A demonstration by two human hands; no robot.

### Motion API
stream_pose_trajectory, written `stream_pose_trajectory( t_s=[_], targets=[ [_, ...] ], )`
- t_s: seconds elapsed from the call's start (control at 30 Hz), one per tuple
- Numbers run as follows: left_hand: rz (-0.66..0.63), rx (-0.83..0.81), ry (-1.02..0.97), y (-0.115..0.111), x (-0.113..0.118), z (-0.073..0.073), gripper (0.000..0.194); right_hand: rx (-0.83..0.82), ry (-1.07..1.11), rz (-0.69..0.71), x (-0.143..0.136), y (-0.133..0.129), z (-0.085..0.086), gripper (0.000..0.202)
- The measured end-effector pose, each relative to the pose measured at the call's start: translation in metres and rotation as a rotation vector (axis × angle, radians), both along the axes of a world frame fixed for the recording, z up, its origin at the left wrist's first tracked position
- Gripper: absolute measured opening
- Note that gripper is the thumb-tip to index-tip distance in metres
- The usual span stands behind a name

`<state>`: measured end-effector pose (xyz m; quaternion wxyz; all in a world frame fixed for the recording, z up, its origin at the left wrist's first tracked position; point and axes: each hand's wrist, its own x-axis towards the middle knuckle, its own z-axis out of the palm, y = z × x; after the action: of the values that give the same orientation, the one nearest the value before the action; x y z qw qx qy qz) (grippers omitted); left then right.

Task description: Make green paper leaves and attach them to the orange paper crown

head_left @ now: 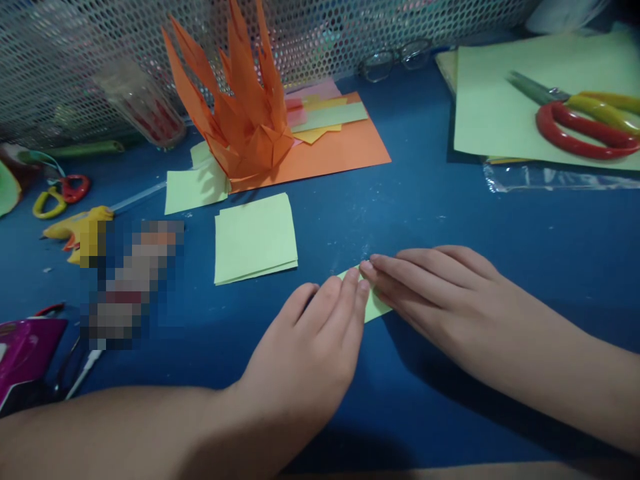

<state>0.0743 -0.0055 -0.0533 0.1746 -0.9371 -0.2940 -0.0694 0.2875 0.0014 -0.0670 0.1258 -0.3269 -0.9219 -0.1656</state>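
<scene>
Paper squares (256,239) lie just in front of the orange origami (250,127). To their right, left hand (320,340) and right hand (440,287), fingers together, press a green piece (376,307) flat against the blue table (350,220).

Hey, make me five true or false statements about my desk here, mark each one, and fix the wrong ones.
1. The left hand and right hand both touch a small piece of green paper. True.
2. Both handles of the large scissors are red. False: the large scissors have one red handle and one yellow.
3. The eyeglasses lie near the mesh panel. True.
4. The left hand's fingers grip the glue gun. False: the yellow glue gun lies on the blue table, away from both hands.
5. The tall folded paper piece is orange. True.
</scene>
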Motion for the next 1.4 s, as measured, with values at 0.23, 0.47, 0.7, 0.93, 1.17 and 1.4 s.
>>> stream_pose_trajectory(
  t_s=[0.23, 0.47, 0.7, 0.93, 1.17, 1.4],
  targets=[
    [-0.01, 0.06, 0.011, -0.001, -0.001, 0.001, 0.04, 0.066, -0.075, -0.039, 0.004, -0.002, 0.002, 0.035],
    [-0.013, 0.086, 0.016, -0.002, 0.0, 0.004, 0.038, 0.073, -0.117, -0.099, 0.005, -0.007, 0.004, 0.033],
    [-0.016, 0.098, 0.023, -0.003, 0.0, 0.005, 0.028, 0.102, -0.134, -0.124, 0.007, -0.009, 0.007, 0.043],
    [-0.022, 0.113, 0.053, -0.01, 0.0, 0.01, 0.02, 0.136, -0.149, -0.104, 0.008, -0.007, 0.009, 0.046],
    [0.036, 0.057, -0.073, 0.003, -0.001, 0.018, 0.026, 0.114, -0.137, -0.099, 0.006, -0.004, 0.004, 0.036],
    [0.117, -0.25, -0.089, 0.028, -0.004, 0.027, 0.011, 0.034, 0.002, -0.139, 0.011, 0.002, 0.006, 0.029]
  ],
)
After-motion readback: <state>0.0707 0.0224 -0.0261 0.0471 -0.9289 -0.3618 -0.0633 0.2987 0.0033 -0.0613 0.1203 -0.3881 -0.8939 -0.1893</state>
